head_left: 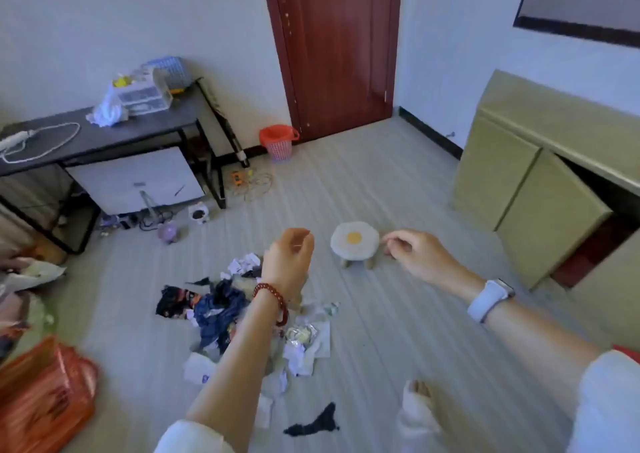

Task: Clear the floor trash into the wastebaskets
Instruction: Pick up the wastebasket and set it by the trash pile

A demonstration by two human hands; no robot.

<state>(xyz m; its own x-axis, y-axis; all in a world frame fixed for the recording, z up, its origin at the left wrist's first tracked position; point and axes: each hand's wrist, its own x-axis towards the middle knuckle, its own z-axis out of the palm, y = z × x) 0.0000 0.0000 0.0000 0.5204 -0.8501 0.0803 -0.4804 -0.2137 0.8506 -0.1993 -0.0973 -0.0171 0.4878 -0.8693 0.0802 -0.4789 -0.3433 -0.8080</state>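
At the lower left edge of the frame an orange plastic bag (45, 393) slumps on the floor, well apart from everything else. Just right of it, low in the centre, the trash pile (242, 321) sprawls across the floor: dark crumpled wrappers, white paper scraps, a foil packet, with one stray black scrap (313, 423) nearer the bottom edge. The left hand (289, 255) hangs directly above the pile's upper end, fingers loosely curled, holding nothing I can make out. So the trash lies straight beneath it and toward the bottom of the frame. The red wastebasket (278, 141) stands far off, upper centre by the door. The right hand (412, 250), relaxed and empty-looking, hovers beside the little egg stool (355, 243), farther from the pile. I would judge the left the nearer hand.
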